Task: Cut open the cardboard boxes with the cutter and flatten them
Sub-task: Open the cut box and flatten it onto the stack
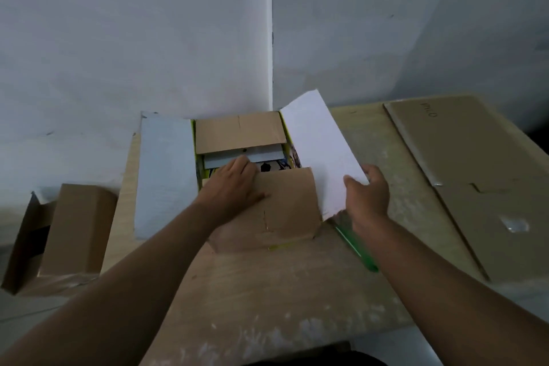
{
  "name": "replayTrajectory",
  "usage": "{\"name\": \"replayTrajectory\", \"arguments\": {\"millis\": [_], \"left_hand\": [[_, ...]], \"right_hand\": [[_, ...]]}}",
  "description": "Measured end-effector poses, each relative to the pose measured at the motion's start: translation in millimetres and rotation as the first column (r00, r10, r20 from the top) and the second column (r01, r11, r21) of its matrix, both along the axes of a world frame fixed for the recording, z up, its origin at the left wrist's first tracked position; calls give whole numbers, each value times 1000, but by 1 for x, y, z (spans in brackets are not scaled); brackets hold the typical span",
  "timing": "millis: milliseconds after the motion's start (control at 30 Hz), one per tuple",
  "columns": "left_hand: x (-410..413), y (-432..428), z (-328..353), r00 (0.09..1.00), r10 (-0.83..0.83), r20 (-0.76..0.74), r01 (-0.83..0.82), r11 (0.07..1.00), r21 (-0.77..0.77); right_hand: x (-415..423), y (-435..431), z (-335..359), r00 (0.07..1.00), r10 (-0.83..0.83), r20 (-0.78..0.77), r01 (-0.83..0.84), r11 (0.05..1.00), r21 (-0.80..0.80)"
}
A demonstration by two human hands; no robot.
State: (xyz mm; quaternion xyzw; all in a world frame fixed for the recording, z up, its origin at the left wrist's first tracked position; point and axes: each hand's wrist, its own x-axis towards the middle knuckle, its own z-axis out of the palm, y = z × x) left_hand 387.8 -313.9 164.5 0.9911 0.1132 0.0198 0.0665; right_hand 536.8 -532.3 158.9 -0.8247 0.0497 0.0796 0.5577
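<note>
An opened cardboard box (pixel 240 134) with white side flaps and yellow printed walls stands at the table's far middle, against the wall. My left hand (pixel 234 184) lies on the near brown flap (pixel 285 205), fingers reaching over its edge into the box. My right hand (pixel 368 193) holds the lower edge of the raised white right flap (pixel 318 151) between thumb and fingers. A green cutter (pixel 356 246) lies on the table under my right wrist, partly hidden.
A flattened brown cardboard sheet (pixel 463 181) covers the right side of the wooden table (pixel 267 291). An open brown box (pixel 65 232) sits lower, off the table's left edge. White walls meet in a corner right behind the box.
</note>
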Motion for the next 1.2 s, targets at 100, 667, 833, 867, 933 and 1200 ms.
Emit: {"name": "replayTrajectory", "arguments": {"millis": [100, 667, 833, 867, 933, 1200], "left_hand": [[8, -14, 28, 995, 54, -83, -53, 999, 6], [-20, -107, 6, 785, 97, -612, -344, 890, -301], [-16, -113, -29, 916, 198, -350, -276, 942, -190], [-15, -112, -30, 917, 194, -348, -279, 936, -214], [-14, -108, -31, 908, 151, -390, -279, 913, -297], [4, -36, -3, 868, 318, -380, -494, 623, -607]], "right_hand": [[25, -13, -3, 984, 161, -82, -172, 972, -161], [45, 8, -1, 687, 727, -4, -441, 412, -797], [36, 12, -10, 570, 822, 5, -342, 243, -908], [35, 14, -11, 574, 818, -31, -376, 229, -898], [35, 17, -10, 638, 758, -136, -501, 274, -821], [47, 16, 9, 822, 558, -117, -533, 680, -503]]}}
